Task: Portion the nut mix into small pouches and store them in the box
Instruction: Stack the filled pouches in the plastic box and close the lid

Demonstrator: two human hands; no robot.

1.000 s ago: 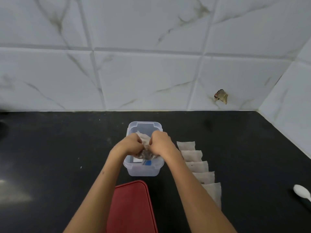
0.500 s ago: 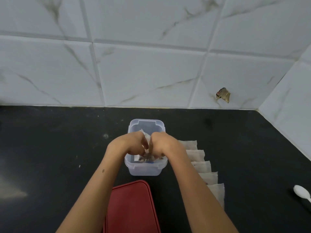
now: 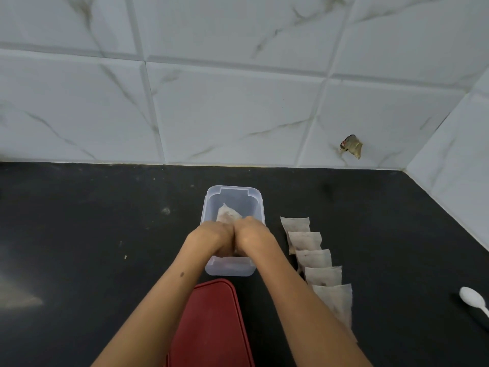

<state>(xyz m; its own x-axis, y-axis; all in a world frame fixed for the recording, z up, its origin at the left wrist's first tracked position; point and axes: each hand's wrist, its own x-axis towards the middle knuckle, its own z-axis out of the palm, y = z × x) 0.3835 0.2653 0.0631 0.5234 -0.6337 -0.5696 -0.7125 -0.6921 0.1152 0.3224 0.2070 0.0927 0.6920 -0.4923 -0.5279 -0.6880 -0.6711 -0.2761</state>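
Right, head view, and both hands are down inside the clear plastic box (image 3: 232, 268) at the middle of the black counter (image 3: 79, 234): the left hand (image 3: 211, 238) and the right hand (image 3: 254, 235) sit knuckle to knuckle, touching, fingers curled downward into the box and onto a filled pouch (image 3: 228, 215), whose pale upper corner pokes up just beyond the knuckles. The fingertips themselves are hidden by the backs of the hands, so exactly how they grip cannot be told. Just beside the box on the right, a row of five more pouches (image 3: 315, 256) lies overlapping on the counter, running toward the camera. A red lid (image 3: 211, 324) lies flat near the box's front wall, between the forearms. Far right, a white spoon (image 3: 473, 299) rests on the counter, well apart from everything. Marbled white tiles (image 3: 238, 102) back the scene.
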